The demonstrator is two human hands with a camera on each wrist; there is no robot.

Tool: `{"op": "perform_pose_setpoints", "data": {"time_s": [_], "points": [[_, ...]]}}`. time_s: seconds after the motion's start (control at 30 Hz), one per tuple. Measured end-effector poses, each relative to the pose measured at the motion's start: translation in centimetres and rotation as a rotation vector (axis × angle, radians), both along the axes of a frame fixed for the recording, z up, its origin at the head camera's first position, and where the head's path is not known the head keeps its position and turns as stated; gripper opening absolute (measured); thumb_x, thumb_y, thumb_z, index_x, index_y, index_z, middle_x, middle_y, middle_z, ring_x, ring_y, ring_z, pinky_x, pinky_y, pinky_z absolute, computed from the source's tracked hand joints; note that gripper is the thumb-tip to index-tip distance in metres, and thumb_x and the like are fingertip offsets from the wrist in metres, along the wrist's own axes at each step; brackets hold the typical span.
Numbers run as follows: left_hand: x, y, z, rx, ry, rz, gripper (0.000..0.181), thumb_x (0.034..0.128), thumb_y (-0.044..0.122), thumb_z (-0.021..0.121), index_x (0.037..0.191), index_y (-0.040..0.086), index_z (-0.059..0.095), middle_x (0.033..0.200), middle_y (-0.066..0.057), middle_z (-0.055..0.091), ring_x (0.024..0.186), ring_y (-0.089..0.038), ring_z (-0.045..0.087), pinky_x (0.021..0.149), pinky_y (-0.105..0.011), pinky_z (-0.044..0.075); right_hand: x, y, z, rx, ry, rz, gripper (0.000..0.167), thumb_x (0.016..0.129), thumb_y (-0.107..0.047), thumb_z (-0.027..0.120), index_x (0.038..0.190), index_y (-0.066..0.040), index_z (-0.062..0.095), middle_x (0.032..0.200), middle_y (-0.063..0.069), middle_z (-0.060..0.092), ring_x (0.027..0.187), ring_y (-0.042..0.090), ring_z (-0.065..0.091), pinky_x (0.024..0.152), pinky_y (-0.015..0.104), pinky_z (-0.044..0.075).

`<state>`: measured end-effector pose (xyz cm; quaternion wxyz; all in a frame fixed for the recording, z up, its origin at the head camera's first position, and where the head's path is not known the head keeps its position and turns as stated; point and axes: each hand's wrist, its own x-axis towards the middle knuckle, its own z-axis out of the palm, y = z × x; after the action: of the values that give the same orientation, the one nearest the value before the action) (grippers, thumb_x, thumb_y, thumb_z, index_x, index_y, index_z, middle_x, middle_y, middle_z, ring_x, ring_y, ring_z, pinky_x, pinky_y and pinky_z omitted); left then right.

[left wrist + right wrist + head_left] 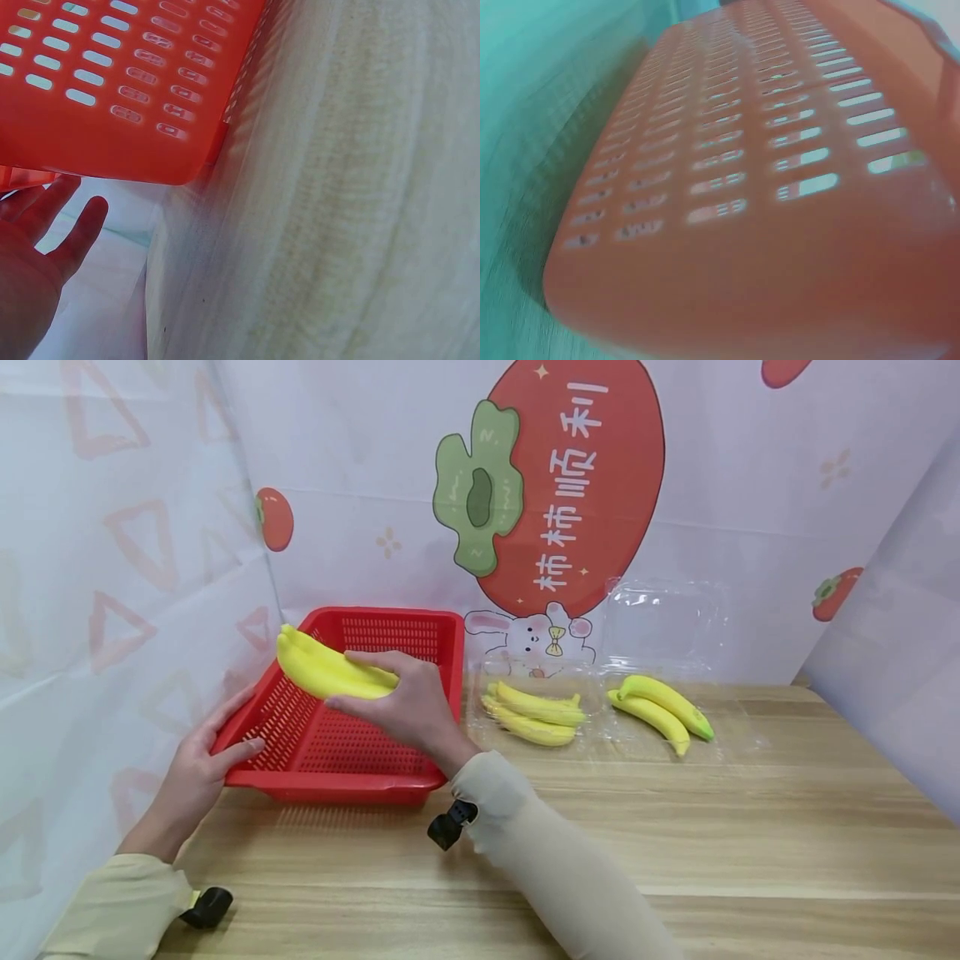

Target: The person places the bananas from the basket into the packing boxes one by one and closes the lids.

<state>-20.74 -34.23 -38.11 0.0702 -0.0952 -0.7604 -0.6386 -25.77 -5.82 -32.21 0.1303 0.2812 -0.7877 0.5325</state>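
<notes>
My right hand [408, 697] grips yellow banana fruit [322, 667] over the red plastic basket [345, 781]. Two stem ends seem to show at its left, so I cannot tell whether it is one banana or two. At the basket's left side, my left hand [197, 772] holds the rim, thumb over the edge and fingers along the outside. The left wrist view shows that hand [34, 251] below the slotted basket wall [127, 150]. Only the basket's outer wall [727, 277] fills the right wrist view; the right hand is hidden there.
Right of the basket, a clear plastic box [592, 672] holds bananas [536, 714]. Another clear box with its lid [663, 618] raised has two bananas [667, 706] in it. A printed cloth [360, 460] stands behind the wooden table [675, 860], with cloth at both sides.
</notes>
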Motion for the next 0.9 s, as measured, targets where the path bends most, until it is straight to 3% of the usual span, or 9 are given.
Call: {"op": "perform_pose_setpoints", "data": {"time_s": [0.6, 0.9], "points": [[0.12, -0.08, 0.12, -0.003, 0.006, 0.01, 0.071, 0.106, 0.007, 0.06, 0.169, 0.023, 0.032, 0.13, 0.013, 0.053, 0.097, 0.001, 0.068, 0.074, -0.017, 0.062, 0.4, 0.74, 0.07, -0.138, -0.03, 0.069, 0.056, 0.085, -0.031, 0.09, 0.138, -0.022, 0.073, 0.132, -0.004, 0.074, 0.105, 0.008, 0.065, 0.077, 0.026, 0.063], [0.12, 0.22, 0.26, -0.002, 0.031, 0.028, 0.07, 0.1052, 0.004, 0.06, 0.168, 0.019, 0.033, 0.127, 0.014, 0.056, 0.095, 0.001, 0.068, 0.074, -0.016, 0.061, 0.51, 0.99, 0.06, -0.122, -0.02, 0.081, 0.055, 0.087, -0.033, 0.089, 0.139, -0.022, 0.073, 0.134, -0.002, 0.073, 0.104, 0.012, 0.066, 0.077, 0.027, 0.063]]}}
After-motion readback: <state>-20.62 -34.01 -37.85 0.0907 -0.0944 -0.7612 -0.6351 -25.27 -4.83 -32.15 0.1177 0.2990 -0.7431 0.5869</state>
